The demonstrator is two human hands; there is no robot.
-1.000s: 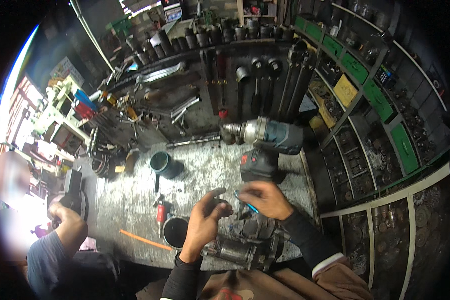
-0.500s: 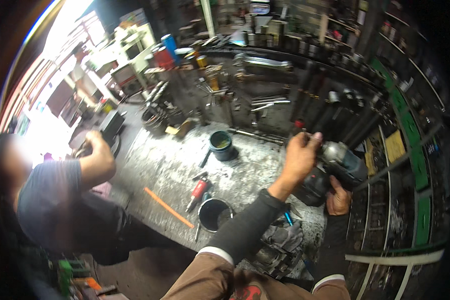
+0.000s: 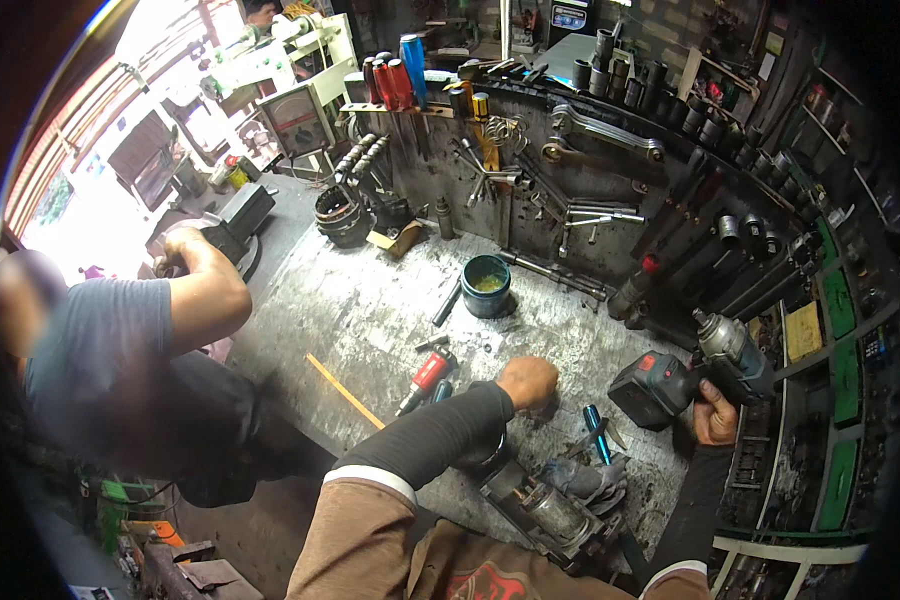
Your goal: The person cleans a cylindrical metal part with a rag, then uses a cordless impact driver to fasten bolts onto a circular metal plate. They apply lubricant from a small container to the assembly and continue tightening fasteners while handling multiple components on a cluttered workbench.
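A cordless impact wrench (image 3: 705,368) is gripped at the right edge of the workbench (image 3: 370,300) while the other fist rests on the top.

The wrench is clasped by its handle in the right hand (image 3: 715,415), its battery foot set on the bench, seemingly so the weight is borne there. The left hand (image 3: 528,381) is clenched, knuckles down near the front edge; whether anything is enclosed cannot be told. A grey metal assembly (image 3: 555,505) is kept at the front edge, close to the body, with a blue-handled screwdriver (image 3: 595,430) beside it. A round green tin (image 3: 487,285) is stood mid-bench, a red-handled tool (image 3: 428,375) left of the fist. A yellow rectangular label (image 3: 800,332) is fixed on the right-hand shelving. A co-worker's arm (image 3: 205,290) is bent over the left corner.
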